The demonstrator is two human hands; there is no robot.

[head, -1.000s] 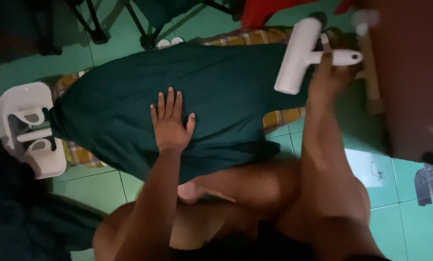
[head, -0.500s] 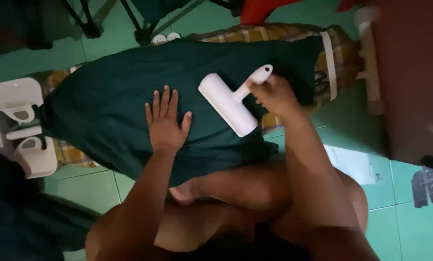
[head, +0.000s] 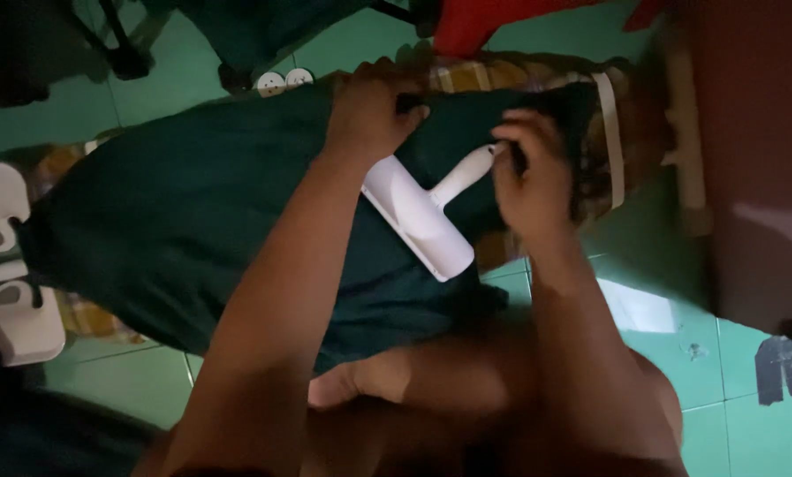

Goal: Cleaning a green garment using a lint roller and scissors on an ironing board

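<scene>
At the far left edge of the floor, a white plastic piece (head: 7,291) with open slots, partly cut off by the frame. Beside it, spread over a plaid mat (head: 87,314), a dark green cloth (head: 193,221), reaching from the left side almost to the right end of the mat. Just past the cloth's far edge, two small white round things (head: 285,81) on the green tiled floor (head: 678,389).

Towards the middle, the left hand (head: 369,110), set on the far edge of the cloth with fingers (head: 409,110) curled down together, seemingly pinching or pinning the fabric; hard to tell which in the dim light.

Just below and right of it, the white lint roller (head: 418,216), lying slantwise with its roll on the cloth and its handle pointing up to the right. Right hand (head: 533,177) at the handle's tip, fingers (head: 524,124) closed around it.

Further right, a white strap (head: 612,141) across the mat's end, a red thing (head: 493,22) at the top edge, and brown wooden furniture (head: 758,159) along the right side.

Step in hand, by the look of it: rolling lint off the cloth, one hand anchoring, the other steering. Roll sits near the cloth's middle-right, with a wide stretch to the left not under it. Next stroke calls for a taut, flat surface under the roll, a firm hold at the far edge, and even pressure, so as not to drag the fabric into folds.
</scene>
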